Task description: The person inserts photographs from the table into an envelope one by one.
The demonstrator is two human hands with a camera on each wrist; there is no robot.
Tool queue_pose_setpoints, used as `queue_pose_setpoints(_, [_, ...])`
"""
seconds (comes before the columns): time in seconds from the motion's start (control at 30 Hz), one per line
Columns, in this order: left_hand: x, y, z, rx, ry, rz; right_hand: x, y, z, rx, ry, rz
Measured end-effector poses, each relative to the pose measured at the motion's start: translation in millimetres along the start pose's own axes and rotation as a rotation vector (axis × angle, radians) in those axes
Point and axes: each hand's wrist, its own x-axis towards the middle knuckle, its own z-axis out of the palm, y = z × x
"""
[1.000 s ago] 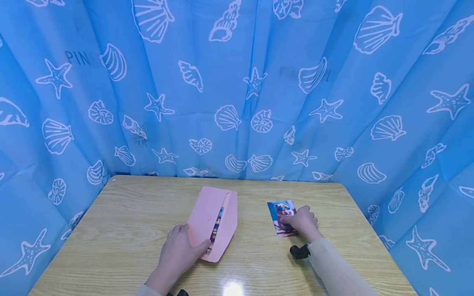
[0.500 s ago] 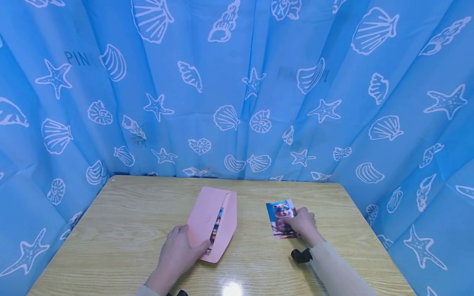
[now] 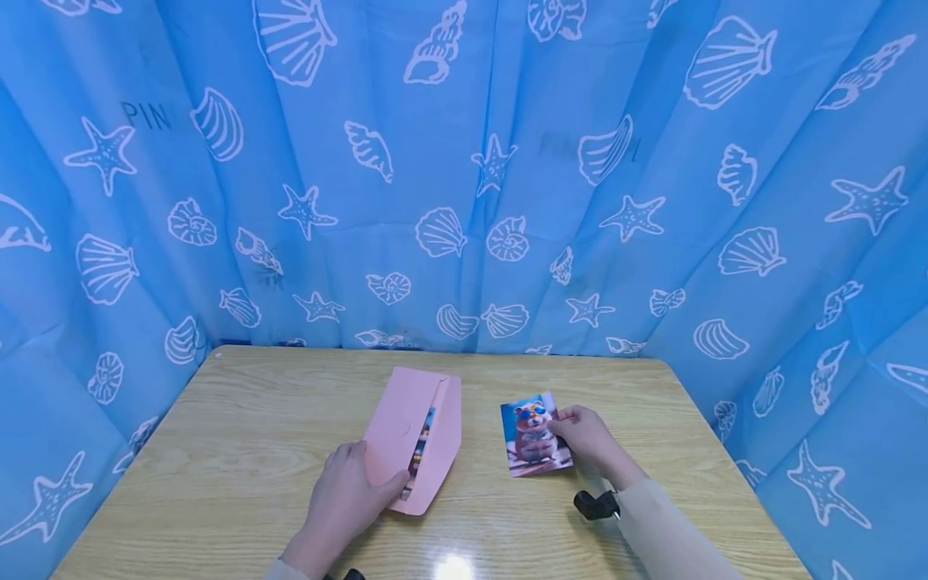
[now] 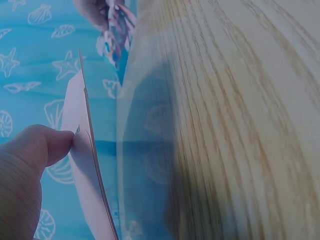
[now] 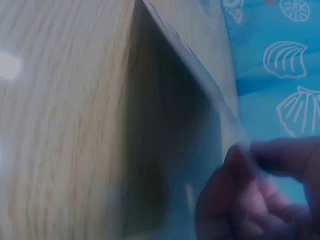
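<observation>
My left hand [image 3: 350, 490] grips the near end of a pink envelope [image 3: 399, 423], thumb on top at the opening. The flap is folded out to the right, and a printed picture [image 3: 416, 463] shows inside the slot. In the left wrist view the envelope [image 4: 82, 130] stands edge-on, its lower side near the table. My right hand [image 3: 589, 441] pinches the right edge of a photo card [image 3: 535, 441] showing a hamster in sunglasses. From the right wrist, that card [image 5: 200, 75] appears as a thin tilted sheet above the table, held between thumb and fingers.
A wooden table [image 3: 275, 419] lies under both hands. Blue curtains [image 3: 464, 177] with white shell prints hang behind and at both sides. Black wrist straps with mounts [image 3: 596, 505] sit at the wrists. Light glares on the table's front [image 3: 453, 566].
My right hand has lifted the photo card and moved it left toward the envelope, uncovering more of its picture. My left hand and the envelope have stayed in place.
</observation>
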Motion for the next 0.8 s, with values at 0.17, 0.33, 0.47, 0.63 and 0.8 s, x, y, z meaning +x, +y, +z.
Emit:
queue_pose_setpoints(0.17, [0.4,-0.8,-0.2,0.006,0.019,0.017,-0.9,-5.7,2.9,0.066,-0.018,-0.026])
queue_pose_setpoints(0.33, [1.4,-0.9,0.3,0.010,0.024,0.021,-1.7,-10.9,4.1,0.081,-0.026,-0.038])
queue_pose_setpoints(0.47, [2.4,-0.5,1.0,0.013,0.018,0.016,-2.6,-15.4,4.9,0.103,-0.024,-0.044])
queue_pose_setpoints(0.63, [2.7,-0.5,1.5,0.012,0.013,0.013,-6.0,-25.1,5.9,0.154,-0.026,-0.054])
queue_pose_setpoints(0.8, [2.7,-0.1,0.5,0.010,0.018,0.019,-6.5,-33.0,8.4,0.221,0.000,-0.068])
